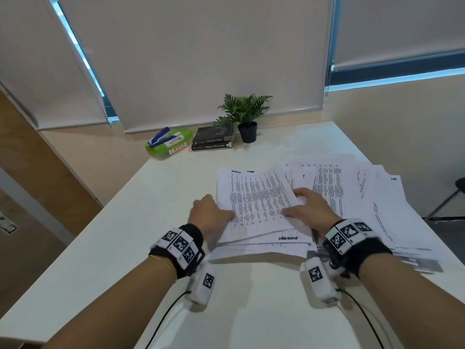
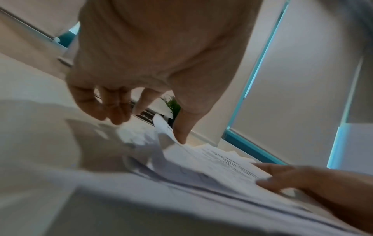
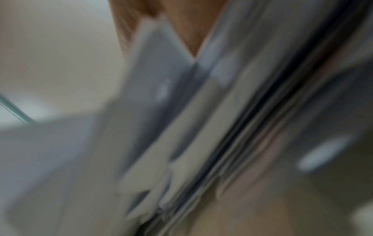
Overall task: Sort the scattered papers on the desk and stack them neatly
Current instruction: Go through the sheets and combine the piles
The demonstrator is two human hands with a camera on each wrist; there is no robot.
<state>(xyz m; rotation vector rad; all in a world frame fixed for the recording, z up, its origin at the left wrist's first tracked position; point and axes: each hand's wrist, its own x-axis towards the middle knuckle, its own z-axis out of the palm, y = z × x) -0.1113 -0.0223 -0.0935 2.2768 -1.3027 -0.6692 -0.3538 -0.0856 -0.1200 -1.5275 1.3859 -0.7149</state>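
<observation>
A loose stack of printed sheets [image 1: 256, 205] lies on the white desk [image 1: 141, 238] between my hands. More printed papers [image 1: 352, 190] fan out to its right. My left hand [image 1: 219, 207] sits at the stack's left edge. In the left wrist view its thumb tip [image 2: 180, 137] touches a curled-up sheet edge while its fingers [image 2: 113, 111] hang loosely curled above the desk, holding nothing. My right hand [image 1: 293, 201] pinches the right edge of the top sheets, thumb on top. The same right hand [image 2: 268, 174] also shows in the left wrist view. The right wrist view is blurred, showing only paper edges [image 3: 201, 143].
At the desk's far edge stand a green box [image 1: 173, 147] with a blue stapler [image 1: 158, 137] on it, two stacked dark books [image 1: 212, 139] and a potted plant [image 1: 247, 122]. A dark chair [image 1: 453, 197] is beyond the right edge. Bare desk lies left and in front.
</observation>
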